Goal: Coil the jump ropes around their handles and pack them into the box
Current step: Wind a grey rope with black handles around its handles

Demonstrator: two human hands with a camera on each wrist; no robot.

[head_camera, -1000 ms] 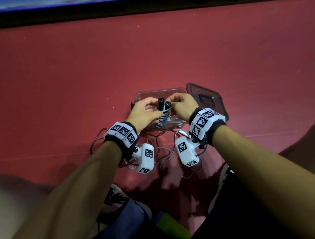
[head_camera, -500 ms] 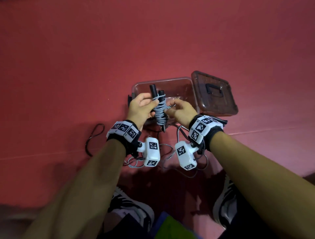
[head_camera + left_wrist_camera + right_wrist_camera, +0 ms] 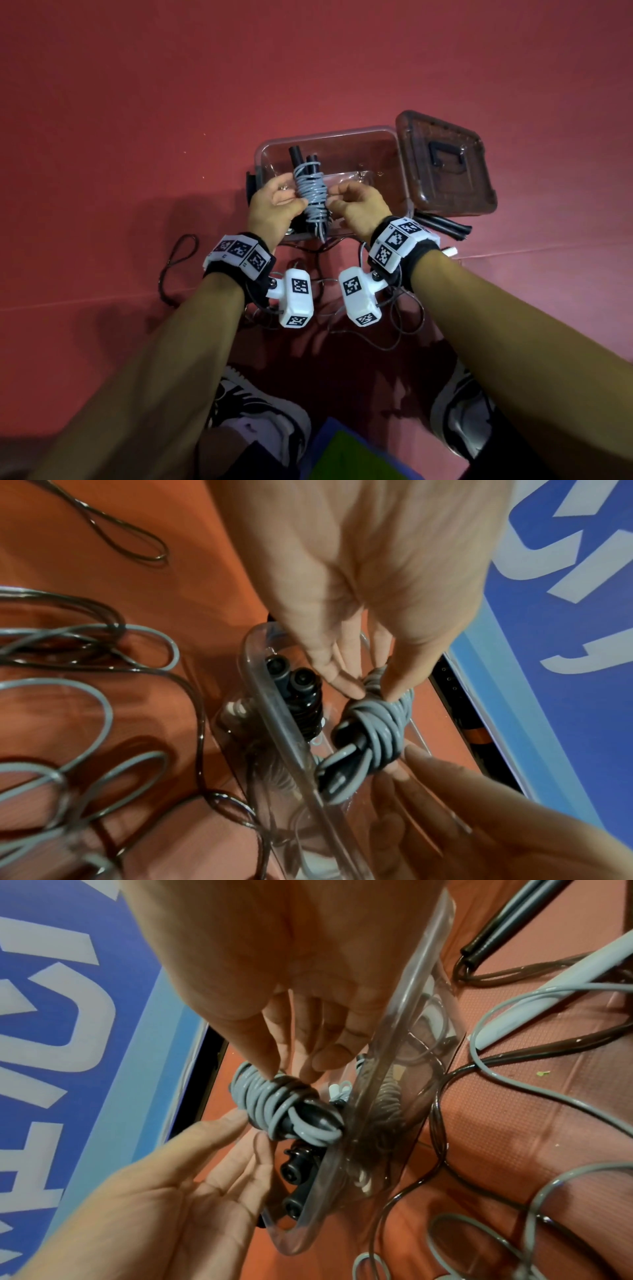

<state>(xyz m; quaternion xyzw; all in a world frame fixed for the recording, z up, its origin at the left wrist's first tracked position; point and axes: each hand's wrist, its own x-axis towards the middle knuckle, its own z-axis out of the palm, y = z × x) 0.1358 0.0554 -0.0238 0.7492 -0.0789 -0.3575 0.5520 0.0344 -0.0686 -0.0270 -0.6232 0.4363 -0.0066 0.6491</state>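
Lowered a touch since half a second earlier, the coiled jump rope (image 3: 311,192) was held above the near-left corner of the clear box (image 3: 342,137), its grey cord wound round two black handles whose ends pointed away from the person. It was pinched on one side by the left hand (image 3: 274,205), thumb and fingertips against the coil, the other fingers fairly straight in the left wrist view. On the other side it was pinched by the right hand (image 3: 359,205), fingertips pressed into the grey turns; so both grips were closed on that bundle. Beneath it, inside the box, a second bundle (image 3: 301,693) with black handles was seen lying against the near wall. The dark lid (image 3: 445,164) was hinged open to the right of the box. Just in front of the lid a pair of black handles (image 3: 442,224) lay on the red floor (image 3: 137,102). Loose grey and dark cords (image 3: 85,696) were sprawled on the floor between box and person. White shoes (image 3: 260,411) were visible below the forearms.
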